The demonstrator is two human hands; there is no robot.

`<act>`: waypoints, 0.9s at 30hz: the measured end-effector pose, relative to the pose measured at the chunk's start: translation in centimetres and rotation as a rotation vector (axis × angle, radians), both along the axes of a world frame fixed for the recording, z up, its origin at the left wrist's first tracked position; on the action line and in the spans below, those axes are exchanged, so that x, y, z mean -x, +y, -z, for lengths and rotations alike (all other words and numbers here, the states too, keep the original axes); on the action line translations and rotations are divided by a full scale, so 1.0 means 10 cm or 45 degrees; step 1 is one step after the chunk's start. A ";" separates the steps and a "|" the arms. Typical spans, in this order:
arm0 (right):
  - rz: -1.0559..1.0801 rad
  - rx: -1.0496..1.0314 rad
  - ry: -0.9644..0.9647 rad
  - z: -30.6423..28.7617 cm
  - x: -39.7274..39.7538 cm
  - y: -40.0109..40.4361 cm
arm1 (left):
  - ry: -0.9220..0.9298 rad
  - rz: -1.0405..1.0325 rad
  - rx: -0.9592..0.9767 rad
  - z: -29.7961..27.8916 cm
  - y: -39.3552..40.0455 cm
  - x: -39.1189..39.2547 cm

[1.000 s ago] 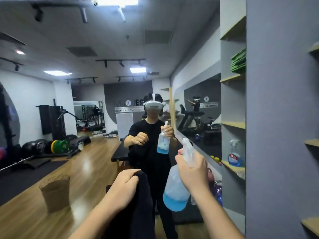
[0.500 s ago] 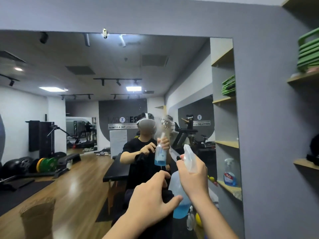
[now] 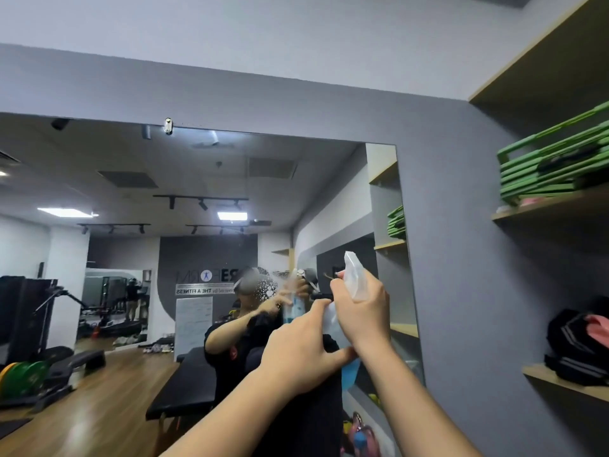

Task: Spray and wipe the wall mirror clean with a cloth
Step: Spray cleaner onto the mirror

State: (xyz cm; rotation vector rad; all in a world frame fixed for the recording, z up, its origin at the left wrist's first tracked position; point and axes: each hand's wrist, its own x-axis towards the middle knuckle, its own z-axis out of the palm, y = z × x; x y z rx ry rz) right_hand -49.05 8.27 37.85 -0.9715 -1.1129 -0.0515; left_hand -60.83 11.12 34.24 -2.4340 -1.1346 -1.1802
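A large wall mirror (image 3: pixel 184 199) fills the left and middle of the view, set in a grey wall. My right hand (image 3: pixel 362 311) grips a clear spray bottle (image 3: pixel 354 275) holding blue liquid, its nozzle pointing at the glass. A patch of spray droplets (image 3: pixel 267 288) sits on the mirror just left of the nozzle. My left hand (image 3: pixel 303 351) holds a black cloth (image 3: pixel 324 404) that hangs down below it, close beside the bottle. The mirror reflects me with both hands raised.
Wooden shelves (image 3: pixel 557 206) on the right hold stacked green mats (image 3: pixel 553 163) and dark bags (image 3: pixel 580 344). A grey wall strip (image 3: pixel 454 258) separates mirror and shelves. The mirror reflects a gym room with a black bench and weight plates.
The view has tilted upward. Both hands rose toward the mirror with bottle and cloth, and a patch of droplets has appeared on the glass.
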 end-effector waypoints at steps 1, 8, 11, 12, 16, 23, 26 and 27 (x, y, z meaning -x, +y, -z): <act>-0.004 -0.004 0.010 -0.05 -0.05 0.00 | 0.009 0.000 -0.010 -0.06 0.01 -0.04; 0.012 -0.044 0.020 -0.29 -0.26 0.03 | 0.052 0.000 -0.051 -0.32 -0.01 -0.23; 0.024 -0.007 0.017 -0.33 -0.33 0.05 | 0.076 -0.018 -0.070 -0.37 0.00 -0.28; 0.011 -0.013 0.027 -0.33 -0.34 0.06 | 0.081 -0.019 -0.071 -0.38 0.00 -0.29; -0.073 -0.093 0.061 -0.32 -0.35 0.07 | 0.118 -0.063 -0.088 -0.40 0.00 -0.30; -0.151 -0.054 -0.047 -0.24 -0.25 0.10 | 0.164 -0.090 -0.181 -0.36 -0.08 -0.18; -0.166 -0.018 -0.114 -0.23 -0.12 0.13 | 0.198 -0.144 -0.185 -0.37 -0.11 -0.04; -0.202 -0.028 -0.119 -0.22 -0.07 0.16 | 0.207 -0.166 -0.186 -0.38 -0.11 0.03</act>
